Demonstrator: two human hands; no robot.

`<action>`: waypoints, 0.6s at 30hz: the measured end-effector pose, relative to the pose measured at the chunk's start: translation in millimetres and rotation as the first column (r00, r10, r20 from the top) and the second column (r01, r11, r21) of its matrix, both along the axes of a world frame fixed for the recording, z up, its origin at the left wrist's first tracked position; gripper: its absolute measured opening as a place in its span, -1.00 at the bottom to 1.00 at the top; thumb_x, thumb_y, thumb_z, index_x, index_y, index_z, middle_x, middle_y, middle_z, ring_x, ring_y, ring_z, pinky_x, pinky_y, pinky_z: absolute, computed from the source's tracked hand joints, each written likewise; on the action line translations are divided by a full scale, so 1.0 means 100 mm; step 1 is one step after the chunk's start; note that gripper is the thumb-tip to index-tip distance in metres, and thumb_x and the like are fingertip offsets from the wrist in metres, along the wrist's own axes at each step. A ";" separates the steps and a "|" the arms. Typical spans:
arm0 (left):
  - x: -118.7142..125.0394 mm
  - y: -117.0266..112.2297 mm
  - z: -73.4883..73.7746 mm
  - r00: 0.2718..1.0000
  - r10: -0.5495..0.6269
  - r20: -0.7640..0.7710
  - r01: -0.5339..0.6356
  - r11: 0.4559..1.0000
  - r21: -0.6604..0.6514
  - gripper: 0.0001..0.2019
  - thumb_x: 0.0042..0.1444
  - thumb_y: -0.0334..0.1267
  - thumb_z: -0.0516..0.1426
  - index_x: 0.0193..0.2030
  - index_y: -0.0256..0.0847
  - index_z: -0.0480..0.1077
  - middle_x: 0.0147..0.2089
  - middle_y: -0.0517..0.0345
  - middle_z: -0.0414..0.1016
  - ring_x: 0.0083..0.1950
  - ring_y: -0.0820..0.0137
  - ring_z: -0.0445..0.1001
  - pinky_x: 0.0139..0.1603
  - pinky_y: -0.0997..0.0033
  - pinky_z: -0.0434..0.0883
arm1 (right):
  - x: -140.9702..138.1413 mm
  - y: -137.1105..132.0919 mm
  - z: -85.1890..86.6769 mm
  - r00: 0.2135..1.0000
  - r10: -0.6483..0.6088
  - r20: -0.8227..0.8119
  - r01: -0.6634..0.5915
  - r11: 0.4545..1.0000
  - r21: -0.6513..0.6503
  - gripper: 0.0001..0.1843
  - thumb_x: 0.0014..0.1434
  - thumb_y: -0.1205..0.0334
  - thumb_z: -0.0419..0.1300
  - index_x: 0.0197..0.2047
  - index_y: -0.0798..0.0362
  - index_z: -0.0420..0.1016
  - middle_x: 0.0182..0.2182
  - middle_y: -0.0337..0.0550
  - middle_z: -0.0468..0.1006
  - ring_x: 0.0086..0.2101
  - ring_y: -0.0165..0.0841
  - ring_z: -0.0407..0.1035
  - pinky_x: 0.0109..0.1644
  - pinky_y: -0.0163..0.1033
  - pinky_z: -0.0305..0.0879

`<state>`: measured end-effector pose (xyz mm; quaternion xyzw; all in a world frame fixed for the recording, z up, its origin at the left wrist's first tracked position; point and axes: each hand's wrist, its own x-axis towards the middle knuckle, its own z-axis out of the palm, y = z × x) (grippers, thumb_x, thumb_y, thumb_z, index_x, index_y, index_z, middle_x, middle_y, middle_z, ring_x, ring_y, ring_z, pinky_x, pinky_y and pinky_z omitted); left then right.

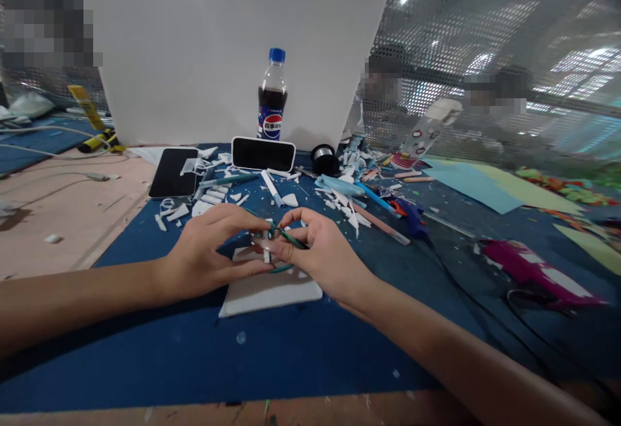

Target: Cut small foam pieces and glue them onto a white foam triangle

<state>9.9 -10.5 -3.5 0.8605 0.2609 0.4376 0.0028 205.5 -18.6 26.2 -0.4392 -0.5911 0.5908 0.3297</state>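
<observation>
My left hand and my right hand meet over a white sheet that lies on the blue work surface. Between the fingertips of both is a small white piece with thin green strips around it; its exact kind does not show. The thumb and index finger of the left hand pinch it from the left. From the right, the other hand's thumb and fingers press on a green strip beside it. Fingers partly cover the piece.
Behind the hands stand a propped phone, a cola bottle and a wire spool. A dark tablet lies at left among white scraps. At right are a magenta glue gun with its cord, and coloured paper.
</observation>
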 end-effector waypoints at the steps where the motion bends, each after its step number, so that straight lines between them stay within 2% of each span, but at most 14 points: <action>1: 0.00 0.00 0.00 1.000 -0.007 0.007 0.007 1.000 0.004 -0.71 0.06 -0.17 0.26 -0.12 -0.22 0.37 -0.25 0.00 0.55 -0.21 0.30 0.53 -0.20 0.33 0.45 | 0.00 0.00 0.00 1.000 0.004 -0.004 -0.004 1.000 0.000 -0.49 -0.12 0.08 0.43 -0.28 0.02 0.19 -0.56 -0.26 0.52 -0.47 -0.35 0.42 -0.41 -0.29 0.21; 3: -0.01 0.00 0.00 1.000 -0.018 0.017 0.018 1.000 -0.011 -0.72 0.05 -0.19 0.27 -0.12 -0.22 0.38 -0.25 0.02 0.55 -0.21 0.31 0.53 -0.20 0.36 0.46 | 0.01 0.00 0.01 1.000 0.016 0.002 -0.016 1.000 0.010 -0.49 -0.09 0.06 0.42 -0.27 0.01 0.17 -0.56 -0.27 0.51 -0.48 -0.34 0.42 -0.43 -0.29 0.20; 6: -0.01 0.01 0.02 0.999 -0.032 0.032 0.036 0.991 -0.129 -0.73 0.04 -0.22 0.28 -0.14 -0.22 0.41 -0.23 0.04 0.56 -0.20 0.34 0.54 -0.19 0.41 0.48 | 0.05 0.02 0.01 0.999 0.032 0.021 -0.033 0.998 0.048 -0.50 -0.05 0.04 0.39 -0.24 0.01 0.16 -0.48 -0.25 0.50 -0.48 -0.37 0.40 -0.45 -0.28 0.23; 9: -0.01 0.03 0.04 0.995 -0.004 0.096 0.033 0.951 -0.307 -0.75 0.04 -0.25 0.26 -0.12 -0.18 0.45 -0.17 0.07 0.58 -0.17 0.35 0.55 -0.16 0.42 0.50 | 0.13 0.07 0.00 0.999 0.018 0.042 -0.026 0.980 0.199 -0.47 -0.05 0.04 0.38 -0.18 0.01 0.15 -0.28 -0.18 0.45 -0.43 -0.42 0.37 -0.44 -0.29 0.26; 11: 0.00 0.04 0.05 0.983 0.031 0.179 0.049 0.905 -0.423 -0.74 0.02 -0.26 0.27 -0.11 -0.15 0.46 -0.17 0.11 0.58 -0.16 0.34 0.56 -0.12 0.39 0.52 | 0.20 0.11 -0.03 0.997 -0.009 0.071 -0.015 0.946 0.324 -0.51 0.02 0.02 0.33 -0.15 0.01 0.16 -0.23 -0.18 0.35 -0.41 -0.45 0.33 -0.43 -0.30 0.25; 14: 0.02 0.07 0.04 0.947 0.021 0.320 0.174 0.805 -0.568 -0.72 -0.01 -0.31 0.26 -0.11 -0.16 0.45 -0.21 0.13 0.58 -0.19 0.35 0.57 -0.11 0.34 0.54 | 0.30 0.15 -0.08 0.995 0.010 0.104 -0.048 0.929 0.368 -0.66 0.20 -0.03 0.16 -0.17 0.00 0.14 -0.39 -0.30 0.24 -0.53 -0.54 0.18 -0.53 -0.35 0.15; 16: 0.03 0.09 0.04 0.924 0.014 0.382 0.245 0.745 -0.620 -0.72 -0.03 -0.35 0.26 -0.12 -0.19 0.43 -0.27 0.15 0.57 -0.22 0.37 0.57 -0.12 0.34 0.55 | 0.33 0.16 -0.10 0.995 0.050 0.089 -0.075 0.947 0.313 -0.70 0.26 -0.04 0.08 -0.19 -0.03 0.10 -0.55 -0.43 0.13 -0.65 -0.56 0.05 -0.61 -0.38 0.02; 18: 0.03 0.11 0.03 0.917 0.028 0.399 0.262 0.713 -0.651 -0.72 -0.05 -0.36 0.27 -0.14 -0.20 0.43 -0.33 0.17 0.55 -0.28 0.39 0.56 -0.17 0.36 0.55 | 0.34 0.17 -0.10 0.994 0.077 0.081 -0.095 0.962 0.256 -0.72 0.28 -0.04 0.06 -0.20 -0.04 0.10 -0.67 -0.51 0.02 -0.72 -0.55 -0.03 -0.67 -0.38 -0.05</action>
